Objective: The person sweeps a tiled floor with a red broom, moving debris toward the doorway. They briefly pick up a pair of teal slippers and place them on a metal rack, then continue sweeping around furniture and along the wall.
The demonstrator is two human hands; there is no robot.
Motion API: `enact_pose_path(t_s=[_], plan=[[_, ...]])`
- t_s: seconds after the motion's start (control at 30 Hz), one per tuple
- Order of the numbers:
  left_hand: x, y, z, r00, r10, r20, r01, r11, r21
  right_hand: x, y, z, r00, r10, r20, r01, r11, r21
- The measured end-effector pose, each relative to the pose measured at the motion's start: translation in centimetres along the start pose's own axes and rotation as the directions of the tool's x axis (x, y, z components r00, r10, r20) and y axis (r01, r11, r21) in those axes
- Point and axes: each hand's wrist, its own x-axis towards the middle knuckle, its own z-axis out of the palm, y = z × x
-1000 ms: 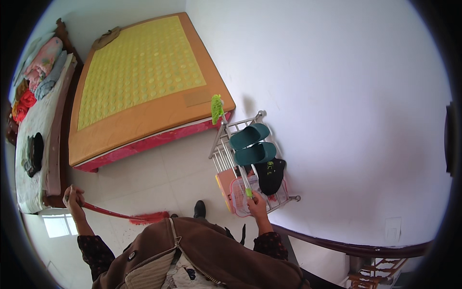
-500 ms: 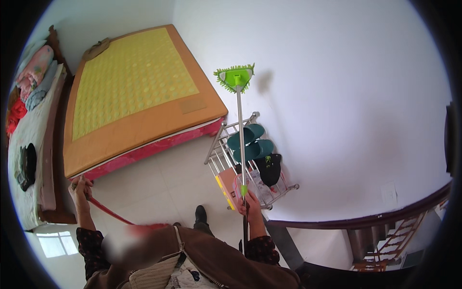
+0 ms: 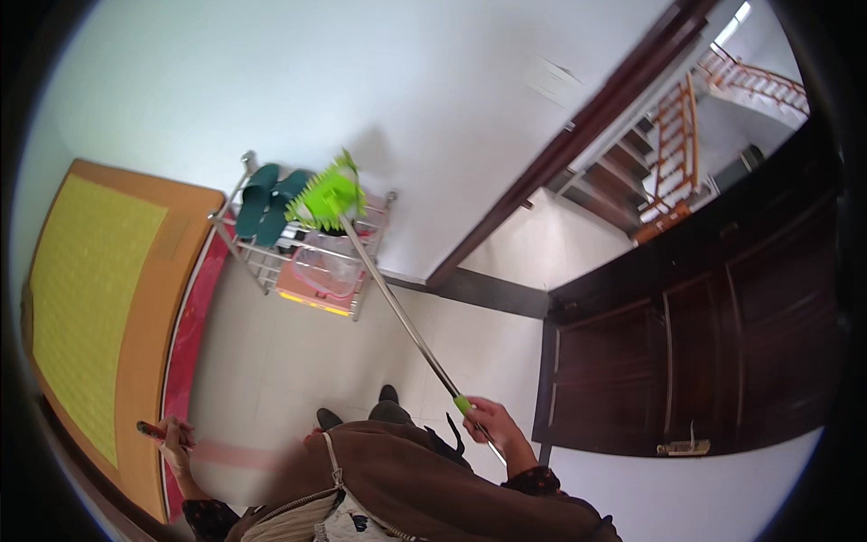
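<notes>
My right hand (image 3: 494, 425) is closed round the steel pole of a flat mop (image 3: 395, 310), near a green collar on it. The pole slants up and left from my hand. Its triangular bright-green head, with a fringed edge, is raised in front of a metal shoe rack (image 3: 255, 265) against the wall, covering part of it. My left hand (image 3: 176, 443), low on the left, is closed on a red stick (image 3: 151, 431) with a dark end. The rest of the stick is blurred, so its kind is unclear.
Dark green slippers (image 3: 260, 200) and a pinkish box (image 3: 312, 291) sit on the rack. A bed with an orange and yellow mat (image 3: 99, 298) is at left. To the right are a doorway, a dark wooden door (image 3: 691, 352), and stairs with a wooden railing (image 3: 673, 149).
My view has swung right, bringing the door and stairs into sight. The mop has tilted left, its head now before the rack instead of above it. Both hands keep their holds.
</notes>
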Motion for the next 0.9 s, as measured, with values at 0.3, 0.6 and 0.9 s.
enact_pose_path(t_s=[0.3,0.6,0.9], plan=[[2.3,0.7,17.7,0.929,-0.069,0.364,-0.009,0.978,0.211,-8.7,13.1,-11.9,0.931,0.281,-0.233,-0.169,0.897,0.408],[-4.6,3.4,38.8,0.848,-0.134,0.512,-0.071,0.930,0.362,-4.0,11.3,-26.9,0.900,0.050,-0.434,0.113,0.933,0.343],[-4.7,4.1,48.6,0.843,-0.080,0.531,-0.128,0.931,0.342,10.1,-6.8,-44.8,0.603,-0.694,-0.393,0.179,0.598,-0.781]])
